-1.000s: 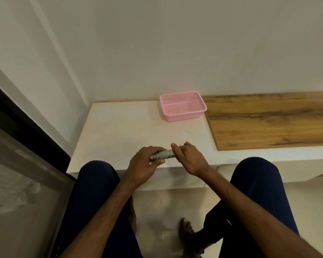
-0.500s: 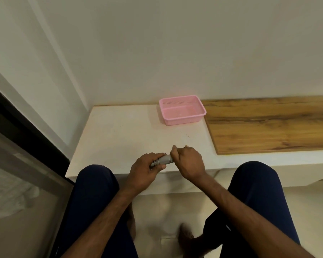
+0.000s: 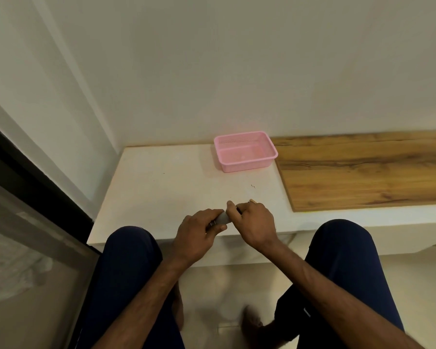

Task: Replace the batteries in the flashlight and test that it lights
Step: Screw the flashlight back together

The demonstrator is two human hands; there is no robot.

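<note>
Both hands' fingers (image 3: 218, 213) hide most of the flashlight (image 3: 222, 218).

A person is sitting at a low white ledge (image 3: 161, 187), holding a small grey flashlight (image 3: 222, 218) over its near edge. The left hand (image 3: 199, 231) is wrapping around one end of the flashlight, and the right hand (image 3: 254, 222) is gripping the other end, the two hands almost touching, so only a short stretch of the barrel is showing between them. A pink basket (image 3: 246, 151) is sitting farther back on the ledge, just beside a wooden panel (image 3: 363, 172). Dark blue trousers (image 3: 126, 268) are covering both knees.
</note>
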